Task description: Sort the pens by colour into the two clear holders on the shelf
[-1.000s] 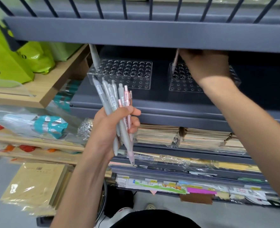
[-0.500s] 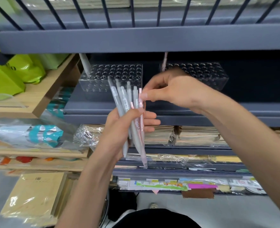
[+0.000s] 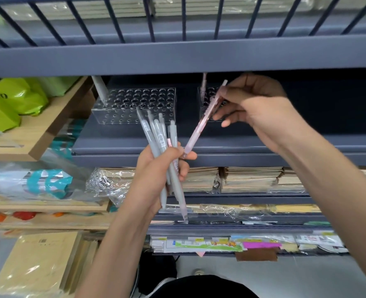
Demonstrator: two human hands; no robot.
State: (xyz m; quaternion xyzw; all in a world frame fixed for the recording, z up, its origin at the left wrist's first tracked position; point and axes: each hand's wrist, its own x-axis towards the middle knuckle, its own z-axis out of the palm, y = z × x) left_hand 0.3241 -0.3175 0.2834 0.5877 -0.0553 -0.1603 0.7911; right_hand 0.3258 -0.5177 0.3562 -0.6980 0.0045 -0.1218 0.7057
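1. Two clear holders are standing on the dark grey shelf point(image 3: 199, 145): the left holder point(image 3: 134, 106) and the right holder point(image 3: 204, 97). The right holder is partly hiding behind the right hand point(image 3: 253, 104).
2. One grey pen point(image 3: 100, 89) is standing in the far left corner of the left holder, leaning a little. One small pink pen point(image 3: 203, 82) is standing at the far left of the right holder.
3. The left hand point(image 3: 156, 168) is gripping a bundle of pens point(image 3: 160, 143) in front of the shelf edge. Most of them are grey and at least one is pink.
4. The right hand is pinching a single pink pen point(image 3: 201, 121) near its upper end. This pen is slanting, with its upper part crossing the right holder and its lower tip just beside the left fingers. I cannot tell if they are touching.
5. Some green bags point(image 3: 12, 100) are lying on a wooden shelf on the left, and wrapped notebooks point(image 3: 250, 179) are lying one level lower.
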